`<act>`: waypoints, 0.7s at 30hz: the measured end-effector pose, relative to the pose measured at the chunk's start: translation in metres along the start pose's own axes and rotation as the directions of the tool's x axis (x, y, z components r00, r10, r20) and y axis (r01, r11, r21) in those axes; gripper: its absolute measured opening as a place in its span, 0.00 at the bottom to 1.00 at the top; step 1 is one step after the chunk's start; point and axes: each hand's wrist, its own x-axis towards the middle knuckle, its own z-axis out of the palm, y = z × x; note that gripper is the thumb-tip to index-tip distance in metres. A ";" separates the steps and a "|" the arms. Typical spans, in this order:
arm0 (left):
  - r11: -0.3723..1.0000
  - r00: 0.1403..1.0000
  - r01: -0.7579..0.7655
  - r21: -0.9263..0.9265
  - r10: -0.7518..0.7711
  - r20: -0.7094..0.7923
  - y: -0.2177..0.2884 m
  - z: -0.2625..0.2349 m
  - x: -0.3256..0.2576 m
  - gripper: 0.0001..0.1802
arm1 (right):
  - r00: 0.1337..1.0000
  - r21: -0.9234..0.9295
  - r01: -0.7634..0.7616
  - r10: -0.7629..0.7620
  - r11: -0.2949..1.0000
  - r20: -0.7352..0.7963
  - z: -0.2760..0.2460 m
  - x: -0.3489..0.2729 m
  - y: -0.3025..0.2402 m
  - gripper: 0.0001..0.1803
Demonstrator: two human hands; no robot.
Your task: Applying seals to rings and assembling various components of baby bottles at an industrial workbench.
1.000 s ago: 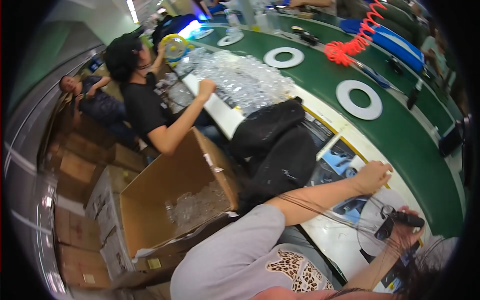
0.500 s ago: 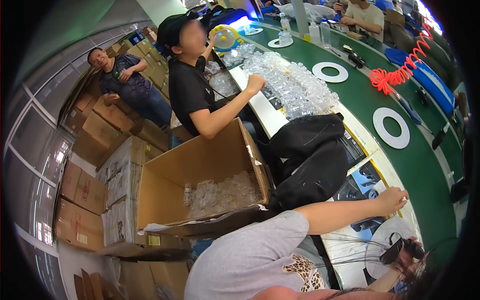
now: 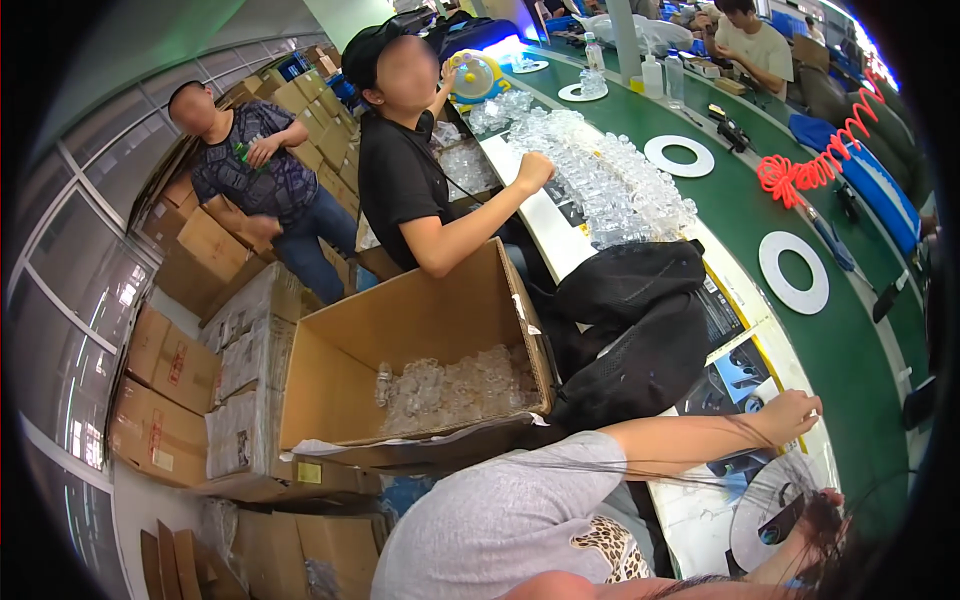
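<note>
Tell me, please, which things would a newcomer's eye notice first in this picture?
Probably the coiled, bright red hose at the upper right, vivid against the long green work surface. Next might come the large heap of clear plastic pieces at upper centre, beside that surface. The big open brown cardboard box left of centre, with more clear pieces inside, would likely follow.

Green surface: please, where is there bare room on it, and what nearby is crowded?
The green surface is bare between its lowest white ring and the next ring up, and below the lowest ring, right of the left hand. Crowded: the white tabletop alongside, with clear plastic pieces and black cloth.
</note>
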 end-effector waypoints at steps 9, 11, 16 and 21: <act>0.998 0.995 0.052 -0.018 -0.050 0.081 -0.001 -0.002 -0.001 0.07 | 1.000 0.103 -0.028 0.028 0.994 -0.003 -0.001 0.004 0.001 0.22; 0.999 0.995 0.047 -0.013 -0.046 0.084 0.001 -0.001 -0.001 0.07 | 0.969 0.060 -0.212 0.202 0.975 0.142 -0.009 0.007 -0.006 0.22; 0.999 0.996 0.044 -0.020 -0.042 0.078 0.003 0.000 -0.002 0.07 | 0.994 0.158 -0.113 0.110 0.981 0.025 -0.008 0.007 -0.006 0.25; 0.998 0.995 0.051 -0.029 -0.049 0.084 -0.002 -0.008 0.001 0.08 | 0.996 0.133 0.056 -0.045 0.990 -0.079 0.015 0.003 0.019 0.27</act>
